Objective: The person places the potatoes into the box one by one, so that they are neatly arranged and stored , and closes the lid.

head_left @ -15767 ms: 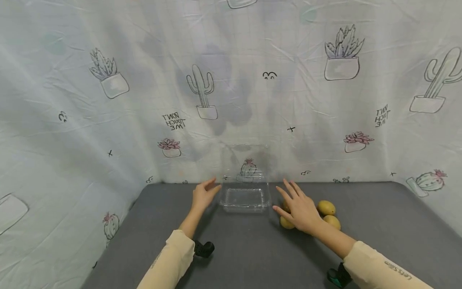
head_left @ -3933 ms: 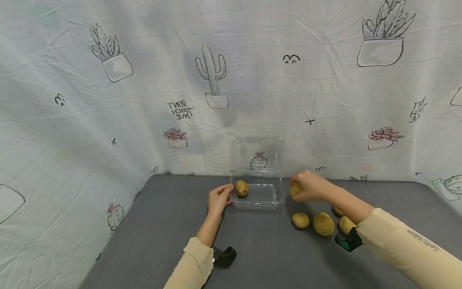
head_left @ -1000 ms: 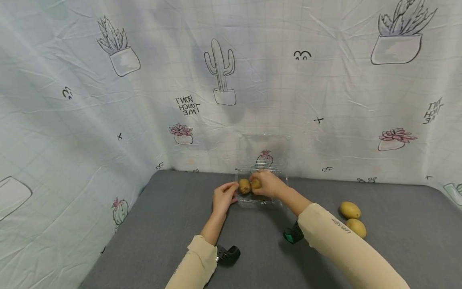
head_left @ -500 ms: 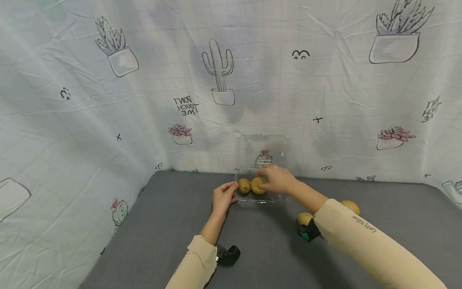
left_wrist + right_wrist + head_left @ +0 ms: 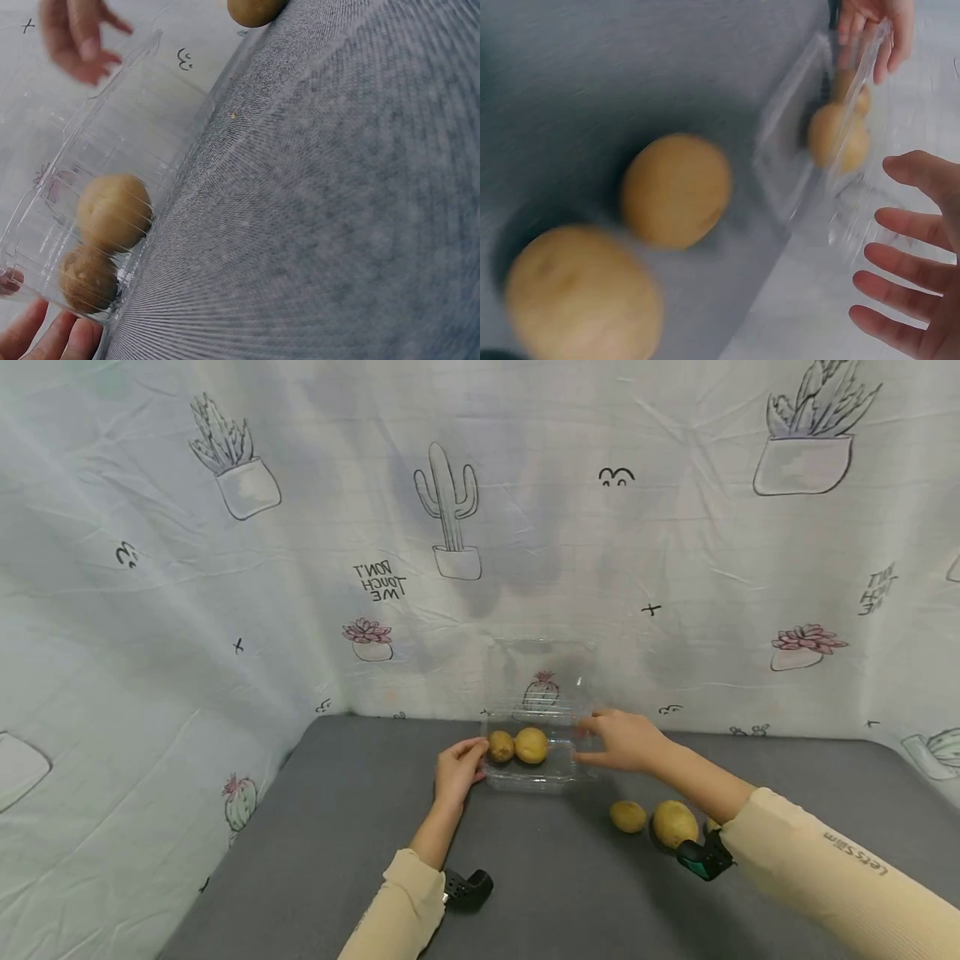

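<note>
Left hand: pinching box by its left edge, centre of frame | right hand: fingers spread wide, holding nothing, by box's right edge | two potatoes: in box's left half, side by side | loose potatoes: on table, lower right, one mostly hidden

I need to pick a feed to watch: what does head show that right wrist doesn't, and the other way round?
Only head: both sleeves and a sliver of a third loose potato. Only right wrist: all five fingers of the right hand, each distinct. Both: that hand holding nothing, the left hand on the box, two potatoes inside, two more loose on the table.
</note>
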`<state>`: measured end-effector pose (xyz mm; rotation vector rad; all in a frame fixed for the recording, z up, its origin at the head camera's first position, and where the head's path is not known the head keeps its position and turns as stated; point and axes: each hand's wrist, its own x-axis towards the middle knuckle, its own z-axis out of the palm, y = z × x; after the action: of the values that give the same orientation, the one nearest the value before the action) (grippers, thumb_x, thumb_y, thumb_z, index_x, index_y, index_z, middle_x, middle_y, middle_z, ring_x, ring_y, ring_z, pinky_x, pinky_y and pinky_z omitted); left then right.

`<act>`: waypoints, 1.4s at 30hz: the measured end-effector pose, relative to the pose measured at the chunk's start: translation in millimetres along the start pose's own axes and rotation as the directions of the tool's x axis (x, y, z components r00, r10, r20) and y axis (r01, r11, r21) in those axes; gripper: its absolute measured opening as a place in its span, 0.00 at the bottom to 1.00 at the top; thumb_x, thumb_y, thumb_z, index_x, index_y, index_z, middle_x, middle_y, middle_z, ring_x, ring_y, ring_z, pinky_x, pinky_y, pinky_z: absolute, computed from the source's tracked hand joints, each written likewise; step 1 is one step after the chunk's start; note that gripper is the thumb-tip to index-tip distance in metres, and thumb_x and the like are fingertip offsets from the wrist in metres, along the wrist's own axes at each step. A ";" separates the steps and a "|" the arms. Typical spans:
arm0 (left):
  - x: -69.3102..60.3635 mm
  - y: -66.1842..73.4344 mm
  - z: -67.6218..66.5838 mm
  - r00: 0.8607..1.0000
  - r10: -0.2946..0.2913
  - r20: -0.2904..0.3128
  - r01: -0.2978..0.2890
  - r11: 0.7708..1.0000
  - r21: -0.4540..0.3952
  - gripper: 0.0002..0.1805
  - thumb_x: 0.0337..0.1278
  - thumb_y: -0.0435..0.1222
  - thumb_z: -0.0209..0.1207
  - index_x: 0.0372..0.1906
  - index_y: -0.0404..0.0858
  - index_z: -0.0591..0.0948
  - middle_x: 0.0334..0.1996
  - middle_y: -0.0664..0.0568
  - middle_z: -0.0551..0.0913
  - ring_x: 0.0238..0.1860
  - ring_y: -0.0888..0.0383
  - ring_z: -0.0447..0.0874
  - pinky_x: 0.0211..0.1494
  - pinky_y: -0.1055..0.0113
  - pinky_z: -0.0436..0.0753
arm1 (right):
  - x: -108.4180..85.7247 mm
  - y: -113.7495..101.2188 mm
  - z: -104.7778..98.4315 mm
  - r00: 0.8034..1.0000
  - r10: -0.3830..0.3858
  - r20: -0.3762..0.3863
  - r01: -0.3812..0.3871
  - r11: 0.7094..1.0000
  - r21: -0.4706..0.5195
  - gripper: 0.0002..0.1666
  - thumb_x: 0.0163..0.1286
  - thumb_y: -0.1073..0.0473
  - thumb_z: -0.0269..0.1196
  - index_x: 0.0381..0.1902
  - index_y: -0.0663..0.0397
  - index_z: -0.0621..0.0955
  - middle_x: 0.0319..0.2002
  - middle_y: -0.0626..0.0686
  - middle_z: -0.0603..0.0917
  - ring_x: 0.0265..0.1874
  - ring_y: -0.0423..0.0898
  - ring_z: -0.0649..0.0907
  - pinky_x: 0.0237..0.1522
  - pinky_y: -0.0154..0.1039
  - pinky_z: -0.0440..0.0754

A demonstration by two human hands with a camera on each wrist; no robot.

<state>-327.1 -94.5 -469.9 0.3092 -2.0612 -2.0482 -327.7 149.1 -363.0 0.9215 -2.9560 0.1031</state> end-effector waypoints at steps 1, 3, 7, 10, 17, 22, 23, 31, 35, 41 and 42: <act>0.0 -0.1 -0.1 1.000 -0.003 -0.002 0.003 1.000 -0.001 0.14 0.54 0.39 0.61 0.41 0.34 0.84 0.33 0.43 0.84 0.24 0.66 0.74 0.26 0.73 0.82 | -5.8 4.2 0.1 1.000 0.003 -0.002 -0.003 1.000 0.003 0.20 0.58 0.43 0.64 0.42 0.49 0.82 0.40 0.52 0.80 0.36 0.49 0.80 0.26 0.42 0.79; -0.4 -0.4 -0.1 1.000 -0.002 -0.007 0.002 1.000 -0.001 0.14 0.54 0.39 0.61 0.41 0.34 0.84 0.33 0.44 0.84 0.24 0.66 0.74 0.26 0.74 0.81 | -17.8 13.7 0.5 1.000 0.015 -0.010 -0.015 1.000 0.008 0.19 0.57 0.44 0.64 0.41 0.49 0.82 0.36 0.50 0.79 0.34 0.47 0.80 0.26 0.40 0.79; -0.3 -1.1 0.3 1.000 -0.003 -0.012 0.003 1.000 0.000 0.14 0.54 0.39 0.61 0.41 0.34 0.84 0.32 0.44 0.84 0.24 0.66 0.74 0.25 0.75 0.80 | -43.0 33.0 -0.6 0.998 0.051 -0.024 -0.051 0.998 0.034 0.17 0.57 0.45 0.65 0.39 0.50 0.82 0.34 0.49 0.77 0.31 0.46 0.79 0.23 0.39 0.77; 0.5 -1.3 -0.4 1.000 -0.006 -0.004 0.006 1.000 0.001 0.14 0.55 0.39 0.61 0.42 0.34 0.84 0.33 0.43 0.84 0.24 0.66 0.74 0.26 0.74 0.81 | -59.5 45.9 -0.6 0.996 0.087 -0.021 -0.086 0.995 0.050 0.17 0.57 0.44 0.65 0.38 0.48 0.81 0.35 0.49 0.78 0.31 0.47 0.79 0.23 0.39 0.77; 1.5 -1.7 -2.3 1.000 0.008 -0.004 -0.009 1.000 -0.010 0.15 0.54 0.39 0.61 0.42 0.32 0.84 0.31 0.43 0.83 0.23 0.66 0.73 0.25 0.76 0.80 | -81.4 66.1 5.2 0.994 0.107 -0.013 -0.106 0.991 0.083 0.14 0.58 0.48 0.65 0.37 0.49 0.80 0.37 0.53 0.78 0.29 0.45 0.77 0.23 0.40 0.75; 0.9 -1.8 -1.4 1.000 0.009 -0.004 -0.009 1.000 -0.006 0.15 0.54 0.39 0.61 0.42 0.32 0.84 0.30 0.44 0.82 0.23 0.66 0.73 0.24 0.76 0.80 | -90.9 75.3 10.7 0.994 0.110 0.000 -0.110 0.986 0.122 0.14 0.58 0.51 0.65 0.38 0.53 0.80 0.35 0.53 0.77 0.25 0.41 0.74 0.21 0.36 0.72; 0.8 -1.9 -1.2 1.000 0.007 -0.004 -0.007 1.000 -0.003 0.15 0.54 0.39 0.61 0.42 0.32 0.84 0.30 0.43 0.82 0.23 0.66 0.73 0.24 0.76 0.80 | -92.6 76.7 11.9 0.994 0.108 0.000 -0.107 0.986 0.130 0.14 0.58 0.52 0.65 0.38 0.54 0.80 0.35 0.54 0.77 0.25 0.40 0.74 0.21 0.36 0.72; 0.0 -1.2 -0.4 1.000 0.001 -0.003 -0.001 1.000 0.012 0.15 0.55 0.39 0.60 0.42 0.33 0.84 0.33 0.41 0.83 0.24 0.66 0.73 0.25 0.76 0.80 | -101.0 86.6 20.5 0.995 0.099 -0.020 -0.094 0.982 0.162 0.13 0.58 0.57 0.65 0.39 0.57 0.80 0.37 0.57 0.78 0.25 0.39 0.73 0.22 0.35 0.71; -0.5 -0.9 -0.8 1.000 0.000 -0.005 0.000 1.000 0.010 0.14 0.55 0.39 0.60 0.42 0.33 0.84 0.33 0.42 0.83 0.24 0.66 0.73 0.24 0.76 0.80 | -103.2 91.8 23.8 0.996 0.085 -0.017 -0.080 0.978 0.191 0.11 0.57 0.63 0.64 0.39 0.61 0.79 0.35 0.58 0.77 0.25 0.41 0.73 0.22 0.35 0.71; -0.3 -1.2 -0.4 1.000 0.002 -0.006 -0.002 1.000 0.002 0.14 0.54 0.39 0.61 0.42 0.32 0.84 0.32 0.42 0.83 0.23 0.66 0.73 0.25 0.74 0.81 | -104.7 104.6 29.1 0.997 0.072 -0.009 -0.069 0.981 0.179 0.10 0.52 0.68 0.66 0.34 0.64 0.80 0.32 0.59 0.80 0.30 0.55 0.79 0.26 0.43 0.79; -0.4 -1.2 -0.2 1.000 0.001 -0.004 -0.001 1.000 0.001 0.15 0.54 0.39 0.61 0.42 0.32 0.84 0.32 0.42 0.83 0.23 0.66 0.73 0.25 0.74 0.81 | -104.9 106.6 29.6 0.997 0.072 -0.009 -0.069 0.981 0.182 0.09 0.52 0.68 0.65 0.34 0.64 0.80 0.31 0.59 0.81 0.31 0.57 0.80 0.27 0.44 0.79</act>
<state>-326.6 -94.7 -471.1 0.3121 -2.0595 -2.0440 -302.8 293.6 -404.4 0.8288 -3.0036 0.3862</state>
